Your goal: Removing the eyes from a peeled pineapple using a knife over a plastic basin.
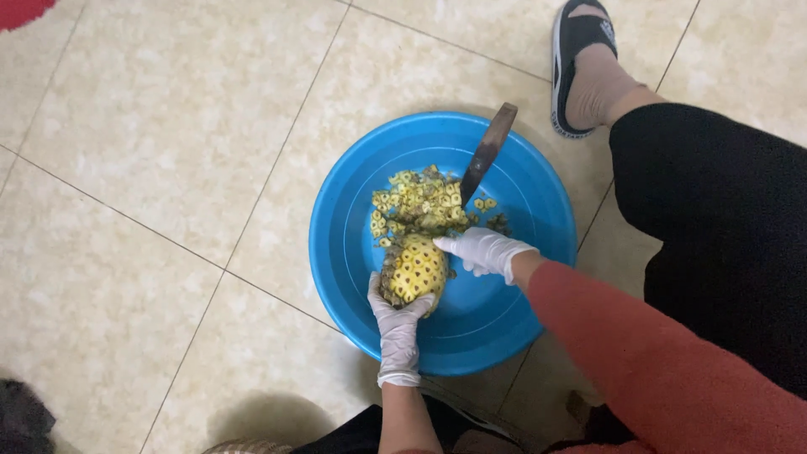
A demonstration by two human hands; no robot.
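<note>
A partly peeled pineapple [414, 271], yellow with dark eyes, stands inside a round blue basin [353, 235] on the floor. My left hand [395, 332], in a white glove, grips the pineapple from below. My right hand [483, 251], also gloved in white, holds a knife [486, 154] whose dark blade points up and away over the basin; the hand touches the fruit's upper right side. A heap of yellow-green peel pieces [418, 204] lies in the basin just beyond the pineapple.
Beige floor tiles surround the basin. My right foot in a black sandal [580, 59] rests beyond the basin at upper right, with my black-trousered leg [714, 219] alongside. A dark object [18, 416] sits at the lower left corner; something red [21, 10] at top left.
</note>
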